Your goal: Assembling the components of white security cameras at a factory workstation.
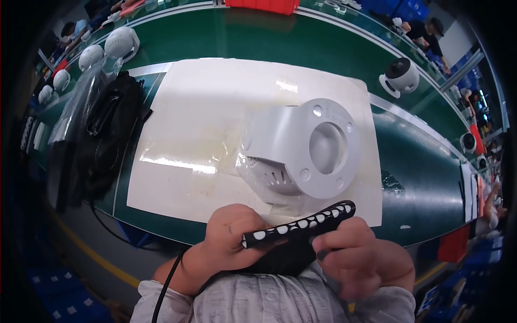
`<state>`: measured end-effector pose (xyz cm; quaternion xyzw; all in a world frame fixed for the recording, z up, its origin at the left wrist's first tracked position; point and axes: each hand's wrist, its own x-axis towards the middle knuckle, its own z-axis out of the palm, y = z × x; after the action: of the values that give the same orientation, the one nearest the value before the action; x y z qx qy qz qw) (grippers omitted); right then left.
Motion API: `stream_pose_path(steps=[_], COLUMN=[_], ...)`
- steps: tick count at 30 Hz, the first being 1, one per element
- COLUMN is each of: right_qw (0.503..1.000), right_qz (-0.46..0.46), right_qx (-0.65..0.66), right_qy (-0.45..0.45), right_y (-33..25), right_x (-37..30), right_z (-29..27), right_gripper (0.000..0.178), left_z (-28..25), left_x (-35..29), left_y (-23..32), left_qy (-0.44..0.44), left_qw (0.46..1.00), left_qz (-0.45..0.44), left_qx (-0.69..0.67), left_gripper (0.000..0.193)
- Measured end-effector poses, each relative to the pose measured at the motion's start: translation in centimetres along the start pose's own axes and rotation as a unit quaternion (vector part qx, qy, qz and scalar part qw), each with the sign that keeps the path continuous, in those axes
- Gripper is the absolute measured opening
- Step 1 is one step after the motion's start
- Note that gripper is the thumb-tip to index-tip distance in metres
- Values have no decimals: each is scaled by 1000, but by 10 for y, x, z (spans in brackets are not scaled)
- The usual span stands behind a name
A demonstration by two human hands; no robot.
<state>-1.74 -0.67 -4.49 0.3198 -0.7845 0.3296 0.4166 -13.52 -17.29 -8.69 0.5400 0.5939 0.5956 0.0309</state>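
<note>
My left hand [229, 242] and my right hand [358, 253] together hold a flat black part [301, 223] with a row of white round spots along its edge, close to my chest. A thin black cable [167, 282] runs down past my left wrist. Just beyond the hands, a white plastic camera body [301, 148] with a round mounting base lies on its side on a white mat [199, 134], partly wrapped in clear film.
A pile of black cables in clear bags [105, 129] lies at the left of the mat. Several white dome-shaped devices [121, 43] stand along the green belt [258, 37]; another one [401, 77] at the right. A red bin [261, 5] and other people sit far back.
</note>
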Motion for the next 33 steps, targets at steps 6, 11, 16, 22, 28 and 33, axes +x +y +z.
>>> stream_pose_path(steps=[6, 11, 16, 22, 28, 33], right_qw=[977, 939, 940, 963, 928, 943], right_qz=[161, 321, 338, 246, 236, 243], right_qx=[0, 53, 12, -113, -224, -202], right_qy=[141, 116, 33, 17, -181, -104], right_y=[57, 68, 62, 54, 30, 39], right_x=[33, 29, 32, 34, 52, 39], right_z=[-20, -31, -38, -37, -44, -36], right_gripper=[54, 61, 72, 63, 55, 71], left_z=[-7, -4, -3, 11, 11, 11], left_x=[-2, -9, -10, 6, 15, 11], left_y=[-1, -5, -8, -6, -7, -9], left_qy=[13, 27, -11, 43, 11, 27], left_qw=[999, 999, 993, 994, 988, 987], left_qz=[32, 17, 47, 34, 40, 28], left_qx=[31, 37, 105, 91, 147, 158], left_gripper=[25, 26, 25, 19, 19, 16])
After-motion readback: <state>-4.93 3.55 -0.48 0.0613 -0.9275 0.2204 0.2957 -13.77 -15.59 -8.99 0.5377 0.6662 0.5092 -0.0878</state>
